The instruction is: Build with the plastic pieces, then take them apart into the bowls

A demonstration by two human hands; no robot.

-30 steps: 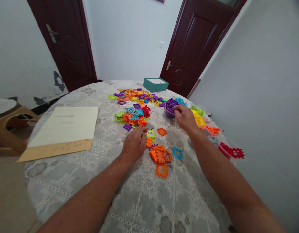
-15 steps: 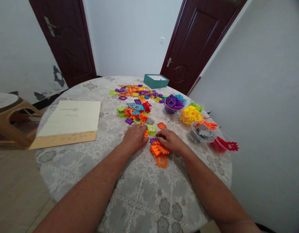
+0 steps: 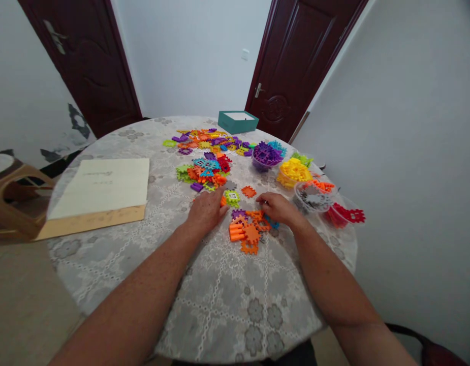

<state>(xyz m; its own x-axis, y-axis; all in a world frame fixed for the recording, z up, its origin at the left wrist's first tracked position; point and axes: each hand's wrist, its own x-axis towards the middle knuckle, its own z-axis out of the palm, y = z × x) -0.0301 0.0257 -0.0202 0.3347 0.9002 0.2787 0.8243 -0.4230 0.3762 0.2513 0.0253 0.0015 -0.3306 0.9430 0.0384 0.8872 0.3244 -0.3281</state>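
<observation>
My left hand (image 3: 207,206) rests low over the table, fingers stretched forward and thumb apart. An orange piece (image 3: 223,202) shows beside its thumb and index finger; I cannot make out a grip on it. A lime-green square piece (image 3: 232,198) lies just right of it. My right hand (image 3: 277,206) is half curled, thumb and index slightly apart with nothing visible between them. Below it lies a small heap of orange toothed plastic pieces (image 3: 252,234) with a purple piece (image 3: 239,214) and a blue piece (image 3: 272,222). A lone orange square (image 3: 249,191) sits between the hands.
A mixed pile (image 3: 206,170) lies ahead, and more scattered pieces (image 3: 208,140) behind it. Tubs of purple (image 3: 267,154), yellow (image 3: 294,170), grey (image 3: 314,196) and red pieces (image 3: 343,214) line the right. A teal box (image 3: 238,123) stands far back; paper (image 3: 105,183) lies left.
My right hand has moved off the orange heap to the right and away from me, uncovering more of it. My left hand's index finger now reaches farther forward. The view has shifted slightly.
</observation>
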